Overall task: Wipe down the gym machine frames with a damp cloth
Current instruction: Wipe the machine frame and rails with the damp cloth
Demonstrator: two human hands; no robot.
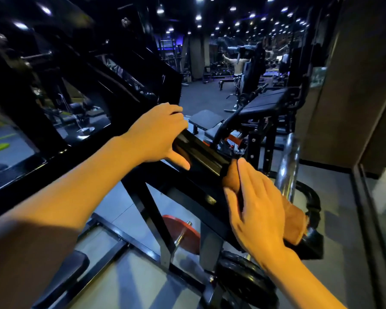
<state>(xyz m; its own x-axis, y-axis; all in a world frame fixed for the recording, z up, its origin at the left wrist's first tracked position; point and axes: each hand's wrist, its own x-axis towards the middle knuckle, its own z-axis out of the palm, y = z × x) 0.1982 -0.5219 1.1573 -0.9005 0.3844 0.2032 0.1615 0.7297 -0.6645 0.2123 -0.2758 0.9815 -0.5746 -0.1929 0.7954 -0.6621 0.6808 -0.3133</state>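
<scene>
Black glossy steel makes up the sloping gym machine frame bar (pixel 201 159) running between both hands. The left hand (pixel 158 134) curls its grip over the bar's upper end, thumb hanging free. The right hand (pixel 261 204) presses straight fingers on an orange-brown damp cloth (pixel 295 221) lying on the bar's lower end.

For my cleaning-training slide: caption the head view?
Left hand steadies the glossy black machine beam while right hand presses an orange cloth along it.
</scene>
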